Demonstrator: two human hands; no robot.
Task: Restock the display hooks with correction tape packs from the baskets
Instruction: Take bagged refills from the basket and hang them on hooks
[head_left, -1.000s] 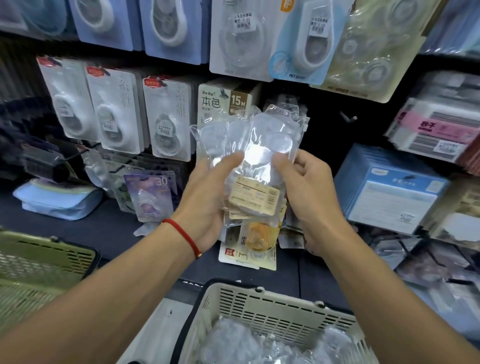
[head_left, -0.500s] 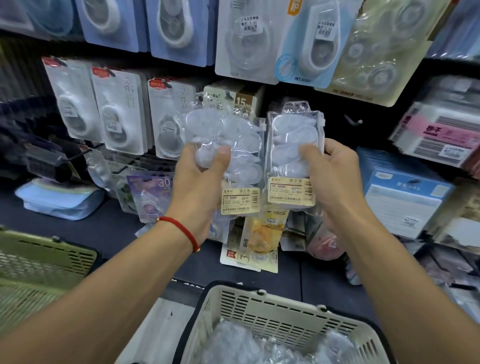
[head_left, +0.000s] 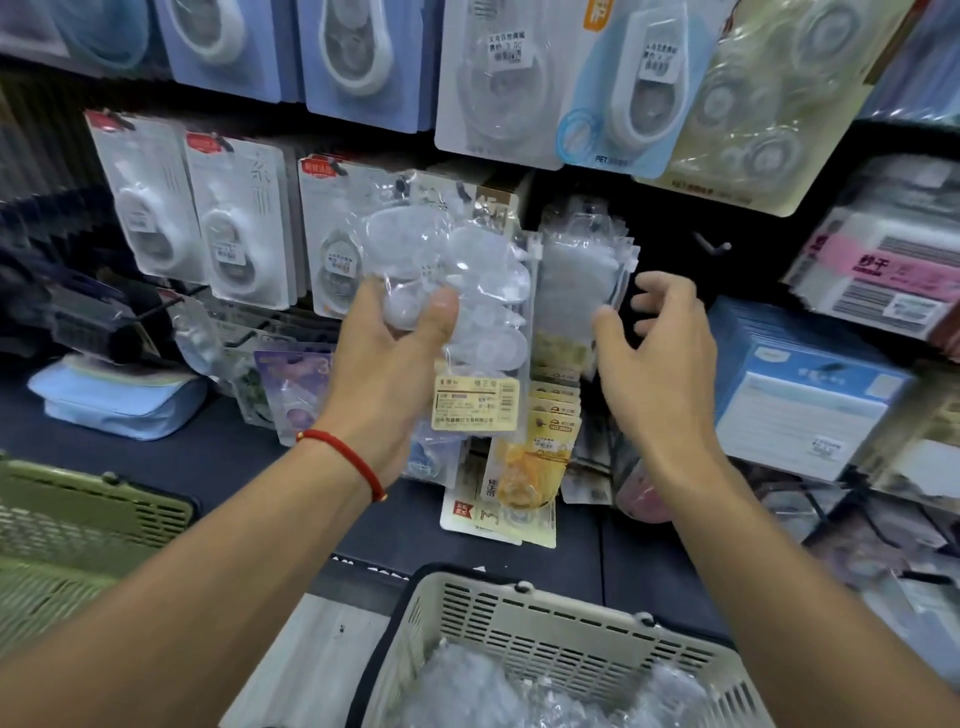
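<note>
Left hand (head_left: 387, 364) gripped a clear correction tape pack (head_left: 467, 312), thumb curled over its front, fingers behind; a red cord bracelet (head_left: 345, 457) sat on that wrist. The pack was held upright in front of the display wall, its yellowish label (head_left: 475, 402) at the lower end, facing the camera. Right hand (head_left: 660, 364) was loose and held nothing, fingers spread and slightly bent, just beside a second set of clear packs (head_left: 576, 270) that hung on the wall to the right of the held one; whether the fingertips touched them could not be told. A bare display hook (head_left: 714, 244) stuck out of the dark panel further right, near the right hand's fingers. Below the arms stood a cream basket (head_left: 545, 613) with more clear packs heaped inside. A green basket (head_left: 78, 525) stood at lower left, contents not visible.
</note>
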